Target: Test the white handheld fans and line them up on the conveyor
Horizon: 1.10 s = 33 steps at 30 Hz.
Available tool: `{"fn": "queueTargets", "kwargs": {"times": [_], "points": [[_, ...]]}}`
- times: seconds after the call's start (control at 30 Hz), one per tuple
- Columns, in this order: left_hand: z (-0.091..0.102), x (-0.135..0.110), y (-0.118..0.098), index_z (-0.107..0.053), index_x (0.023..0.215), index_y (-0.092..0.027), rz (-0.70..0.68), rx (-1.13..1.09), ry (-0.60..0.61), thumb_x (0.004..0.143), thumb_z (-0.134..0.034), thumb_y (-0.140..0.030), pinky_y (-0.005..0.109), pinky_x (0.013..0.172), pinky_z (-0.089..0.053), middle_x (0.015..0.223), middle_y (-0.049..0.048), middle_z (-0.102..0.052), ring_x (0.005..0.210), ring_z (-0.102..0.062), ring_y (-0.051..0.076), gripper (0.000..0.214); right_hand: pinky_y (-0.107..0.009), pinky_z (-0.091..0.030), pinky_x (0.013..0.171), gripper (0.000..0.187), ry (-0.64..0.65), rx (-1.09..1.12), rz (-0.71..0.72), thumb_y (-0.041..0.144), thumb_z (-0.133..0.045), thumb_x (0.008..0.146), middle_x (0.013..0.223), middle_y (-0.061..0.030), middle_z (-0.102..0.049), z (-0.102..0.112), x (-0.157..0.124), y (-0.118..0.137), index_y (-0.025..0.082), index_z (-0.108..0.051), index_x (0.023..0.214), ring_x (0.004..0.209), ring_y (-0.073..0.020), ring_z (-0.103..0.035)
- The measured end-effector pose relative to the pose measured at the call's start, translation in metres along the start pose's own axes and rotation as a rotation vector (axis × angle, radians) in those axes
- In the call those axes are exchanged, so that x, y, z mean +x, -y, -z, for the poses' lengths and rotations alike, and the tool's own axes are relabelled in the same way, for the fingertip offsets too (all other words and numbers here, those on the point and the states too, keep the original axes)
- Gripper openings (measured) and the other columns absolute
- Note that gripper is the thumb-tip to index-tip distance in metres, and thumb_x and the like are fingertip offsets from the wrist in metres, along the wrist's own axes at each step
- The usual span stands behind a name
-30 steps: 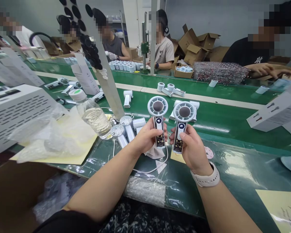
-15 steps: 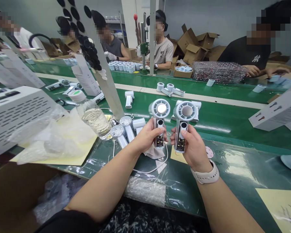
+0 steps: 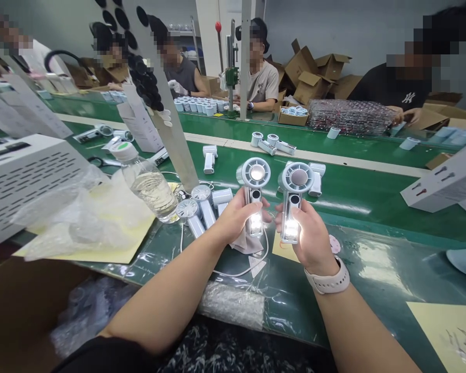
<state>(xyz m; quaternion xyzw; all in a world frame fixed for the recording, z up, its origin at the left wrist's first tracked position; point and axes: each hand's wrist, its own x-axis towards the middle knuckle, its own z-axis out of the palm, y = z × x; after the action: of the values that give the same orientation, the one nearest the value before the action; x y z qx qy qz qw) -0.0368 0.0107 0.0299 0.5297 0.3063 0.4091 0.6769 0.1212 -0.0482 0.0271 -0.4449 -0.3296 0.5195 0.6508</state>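
My left hand (image 3: 235, 220) is closed round the handle of a white handheld fan (image 3: 255, 189), held upright over the green bench (image 3: 373, 269). My right hand (image 3: 308, 238) grips a second white handheld fan (image 3: 295, 194) the same way, just to the right. A bright white light glows at the lower part of each handle, by my thumbs. Both round fan heads face me. A pale watch sits on my right wrist.
Several more white fans (image 3: 202, 204) lie left of my hands beside a plastic water bottle (image 3: 147, 184). Clear plastic bags (image 3: 81, 212) and yellow paper sit at left, a white perforated box (image 3: 23, 176) beyond. Other fans ride the conveyor (image 3: 272, 142). Several people work across it.
The number displays seen a second ago have gone dark, and now a bright light shines on each fan's handle. My hands have hardly moved.
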Motion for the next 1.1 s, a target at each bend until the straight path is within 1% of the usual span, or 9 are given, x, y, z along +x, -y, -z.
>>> {"fn": "queueTargets", "kwargs": {"times": [0.1,0.2,0.33,0.43,0.53,0.73,0.87,1.0,1.1], "points": [[0.003,0.001,0.003,-0.051,0.106,-0.020,-0.004,0.098,-0.114,0.077,-0.076,-0.044,0.036,0.069,-0.052,0.085,0.0051,-0.071,0.075,-0.070,0.022,0.046,-0.027,-0.046,0.046,0.018,0.012,0.050,-0.003,0.034,-0.072,0.080,0.081,-0.0018,-0.070,0.004,0.002,-0.001,0.023,-0.062,0.089,0.059,-0.0145,-0.060],[0.004,0.001,0.006,-0.047,0.108,-0.021,-0.040,0.159,-0.191,0.071,-0.083,-0.052,0.033,0.068,-0.053,0.093,0.0055,-0.072,0.077,-0.070,0.021,0.061,-0.028,-0.049,0.046,0.030,0.131,0.152,-0.075,0.051,-0.069,0.085,0.079,-0.0034,-0.072,0.006,0.004,0.001,0.022,-0.064,0.090,0.055,-0.0148,-0.060],[-0.001,-0.003,0.006,-0.044,0.101,-0.023,-0.057,0.006,-0.127,0.077,-0.072,-0.065,0.029,0.057,-0.050,0.078,-0.0015,-0.068,0.060,-0.065,0.016,0.056,-0.038,-0.062,0.065,0.048,0.224,0.208,-0.160,0.067,-0.061,0.088,0.087,-0.0085,-0.076,0.003,0.001,0.004,0.021,-0.072,0.091,0.072,-0.0220,-0.070],[-0.004,-0.007,0.003,-0.042,0.099,-0.025,-0.083,-0.138,-0.055,0.081,-0.066,-0.061,0.032,0.057,-0.054,0.077,-0.0028,-0.068,0.060,-0.065,0.017,0.047,-0.049,-0.064,0.080,0.040,0.199,0.228,-0.122,0.061,-0.069,0.085,0.109,-0.0082,-0.078,-0.002,-0.004,0.005,0.026,-0.073,0.103,0.099,-0.0299,-0.073],[-0.003,-0.010,-0.002,-0.041,0.103,-0.026,-0.083,-0.203,0.034,0.081,-0.067,-0.059,0.037,0.062,-0.057,0.086,-0.0002,-0.072,0.066,-0.070,0.021,0.047,-0.053,-0.062,0.088,0.033,0.155,0.203,-0.044,0.055,-0.073,0.085,0.112,-0.0065,-0.078,-0.003,-0.008,0.005,0.028,-0.073,0.103,0.109,-0.0313,-0.071],[-0.005,-0.011,-0.008,-0.053,0.112,-0.023,-0.107,-0.212,0.072,0.071,-0.085,-0.048,0.038,0.080,-0.056,0.095,0.0041,-0.071,0.084,-0.071,0.022,0.058,-0.051,-0.060,0.085,0.025,0.071,0.232,-0.044,0.046,-0.062,0.088,0.100,-0.0058,-0.077,0.000,-0.004,0.010,0.027,-0.074,0.098,0.094,-0.0288,-0.071],[-0.009,-0.011,-0.011,-0.062,0.106,-0.017,-0.008,-0.269,0.230,0.061,-0.094,-0.036,0.032,0.075,-0.053,0.082,0.0024,-0.066,0.073,-0.064,0.016,0.058,-0.046,-0.058,0.075,0.032,0.123,0.231,-0.087,0.047,-0.050,0.089,0.082,-0.0056,-0.069,0.000,-0.004,0.013,0.025,-0.072,0.094,0.075,-0.0240,-0.064],[-0.008,-0.011,-0.008,-0.064,0.096,-0.016,0.043,-0.319,0.198,0.062,-0.093,-0.048,0.027,0.066,-0.050,0.078,0.0015,-0.064,0.067,-0.059,0.012,0.055,-0.038,-0.053,0.061,0.032,0.218,0.180,-0.082,0.049,-0.048,0.089,0.073,-0.0041,-0.063,-0.002,-0.007,0.014,0.025,-0.066,0.079,0.062,-0.0197,-0.056],[-0.006,-0.009,-0.005,-0.064,0.092,-0.015,0.066,-0.340,0.151,0.070,-0.084,-0.059,0.028,0.070,-0.052,0.082,0.0035,-0.065,0.070,-0.061,0.013,0.053,-0.034,-0.049,0.055,0.035,0.200,0.190,-0.081,0.051,-0.047,0.087,0.074,-0.0044,-0.063,-0.004,-0.007,0.015,0.024,-0.067,0.078,0.058,-0.0182,-0.053]]}}
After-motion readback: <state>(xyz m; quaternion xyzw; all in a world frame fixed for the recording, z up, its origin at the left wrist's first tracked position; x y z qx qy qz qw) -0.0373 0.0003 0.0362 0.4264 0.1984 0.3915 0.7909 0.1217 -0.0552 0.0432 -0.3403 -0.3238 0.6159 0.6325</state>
